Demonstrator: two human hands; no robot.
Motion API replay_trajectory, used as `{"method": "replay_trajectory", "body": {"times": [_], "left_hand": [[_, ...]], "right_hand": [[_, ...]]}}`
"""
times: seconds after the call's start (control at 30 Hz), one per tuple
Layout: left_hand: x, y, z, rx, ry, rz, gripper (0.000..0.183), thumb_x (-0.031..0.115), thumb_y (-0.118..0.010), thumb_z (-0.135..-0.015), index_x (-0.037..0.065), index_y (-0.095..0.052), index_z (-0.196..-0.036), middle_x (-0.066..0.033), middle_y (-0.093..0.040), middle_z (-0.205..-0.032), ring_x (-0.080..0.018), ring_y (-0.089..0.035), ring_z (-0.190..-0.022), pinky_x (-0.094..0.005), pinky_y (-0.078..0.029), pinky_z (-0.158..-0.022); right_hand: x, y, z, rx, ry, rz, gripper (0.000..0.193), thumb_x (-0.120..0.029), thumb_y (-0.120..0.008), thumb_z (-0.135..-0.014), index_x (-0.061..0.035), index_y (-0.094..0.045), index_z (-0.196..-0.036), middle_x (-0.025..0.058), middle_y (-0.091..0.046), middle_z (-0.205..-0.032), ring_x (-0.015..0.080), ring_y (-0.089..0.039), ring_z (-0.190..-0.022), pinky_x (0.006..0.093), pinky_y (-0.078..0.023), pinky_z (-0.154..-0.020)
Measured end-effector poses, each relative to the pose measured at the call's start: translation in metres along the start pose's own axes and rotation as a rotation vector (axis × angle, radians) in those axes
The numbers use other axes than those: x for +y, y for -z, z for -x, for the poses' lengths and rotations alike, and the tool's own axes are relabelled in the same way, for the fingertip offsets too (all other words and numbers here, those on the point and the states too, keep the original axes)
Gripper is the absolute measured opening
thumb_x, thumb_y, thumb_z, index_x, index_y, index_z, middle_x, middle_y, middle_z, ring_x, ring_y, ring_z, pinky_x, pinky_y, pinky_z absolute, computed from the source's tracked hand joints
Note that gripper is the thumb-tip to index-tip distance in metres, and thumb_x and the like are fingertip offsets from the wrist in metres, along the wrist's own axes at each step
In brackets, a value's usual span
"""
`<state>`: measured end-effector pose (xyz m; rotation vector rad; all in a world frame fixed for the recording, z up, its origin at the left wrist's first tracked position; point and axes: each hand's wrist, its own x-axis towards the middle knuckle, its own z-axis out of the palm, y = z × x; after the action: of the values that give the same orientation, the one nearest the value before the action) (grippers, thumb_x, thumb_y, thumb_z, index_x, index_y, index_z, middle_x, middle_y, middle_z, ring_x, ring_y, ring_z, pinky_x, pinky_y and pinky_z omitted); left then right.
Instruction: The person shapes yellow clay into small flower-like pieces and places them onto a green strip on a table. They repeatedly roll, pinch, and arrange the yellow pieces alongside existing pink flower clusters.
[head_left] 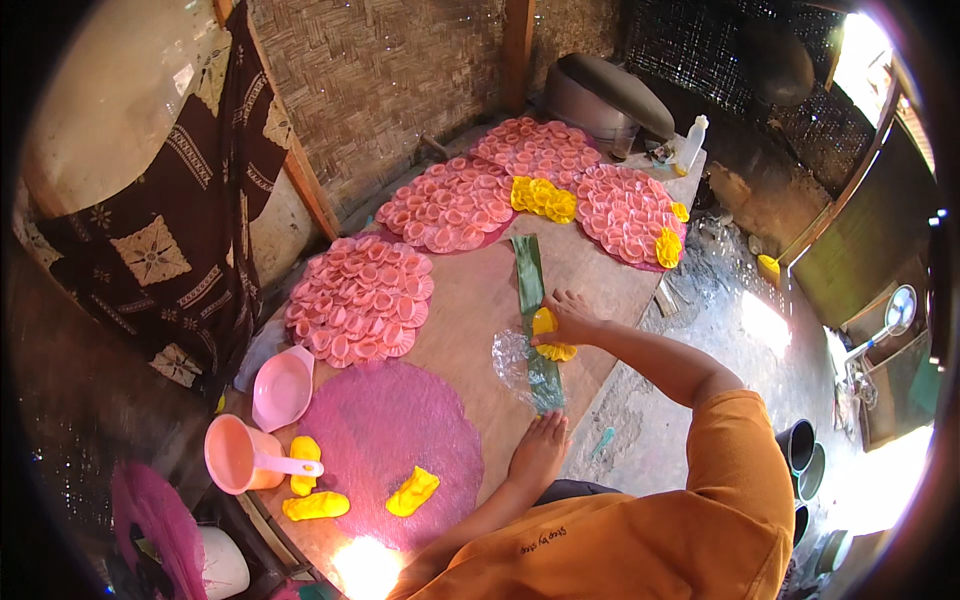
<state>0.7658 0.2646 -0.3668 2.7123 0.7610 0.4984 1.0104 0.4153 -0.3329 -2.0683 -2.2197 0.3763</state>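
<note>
A long green leaf strip lies on the wooden tabletop, pointing away from me. Near its middle, my right hand rests with fingers spread over a yellow dough-like piece; part of that piece is hidden beneath the hand. A transparent plastic sheet lies crumpled over the near half of the strip. At the strip's near end, my left hand lies flat with its fingers stretched out, touching or just beside the edge. Yellow lumps sit on a round purple mat to the left.
Several mats bear pink cup-shaped pieces. Yellow ones lie among them. A pink bowl and a pink dipper stand at the left edge. A large pot and a white bottle are at the back.
</note>
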Motion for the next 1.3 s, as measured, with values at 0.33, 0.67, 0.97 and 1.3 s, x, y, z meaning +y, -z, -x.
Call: {"method": "replay_trajectory", "body": {"times": [0.33,0.67,0.97,1.3], "left_hand": [[0.001,0.008,-0.003,0.006,-0.026,-0.042,0.044,0.028,-0.061,-0.093,-0.002,-0.057,-0.124,-0.019,-0.059,-0.131,-0.0312,-0.056,-0.123,-0.0433,-0.042,-0.107],[0.0,0.012,-0.007,-0.037,-0.011,0.005,0.044,0.03,-0.058,-0.095,-0.003,-0.058,-0.124,-0.0201,-0.057,-0.134,-0.0323,-0.055,-0.125,-0.0433,-0.041,-0.108],[-0.011,0.055,-0.046,-0.341,0.356,0.506,0.054,0.031,-0.064,-0.092,-0.005,-0.053,-0.13,-0.0217,-0.059,-0.129,-0.0268,-0.057,-0.123,-0.0376,-0.043,-0.105],[-0.131,0.06,-0.099,0.179,0.551,1.24,0.049,0.018,-0.077,-0.084,0.001,-0.055,-0.124,-0.0121,-0.066,-0.118,-0.0182,-0.065,-0.103,-0.034,-0.052,-0.085]], "right_hand": [[0.028,0.006,-0.061,0.091,-0.07,0.052,0.089,-0.075,-0.069,-0.066,-0.0094,-0.05,-0.122,0.0159,-0.053,-0.119,0.036,-0.052,-0.116,0.0502,-0.043,-0.091],[0.063,0.029,-0.136,0.162,-0.258,0.049,0.096,-0.079,-0.065,-0.068,-0.0147,-0.045,-0.136,0.018,-0.046,-0.137,0.0409,-0.045,-0.127,0.0558,-0.037,-0.1],[-0.001,0.067,-0.087,0.356,-0.028,0.213,0.078,-0.058,-0.077,-0.07,-0.0114,-0.053,-0.128,0.011,-0.051,-0.124,0.033,-0.047,-0.119,0.0515,-0.039,-0.095],[-0.005,0.078,0.053,0.18,-0.177,-0.435,0.051,-0.053,-0.052,-0.096,-0.0058,-0.058,-0.116,0.0182,-0.068,-0.1,0.035,-0.065,-0.098,0.0534,-0.04,-0.093]]}}
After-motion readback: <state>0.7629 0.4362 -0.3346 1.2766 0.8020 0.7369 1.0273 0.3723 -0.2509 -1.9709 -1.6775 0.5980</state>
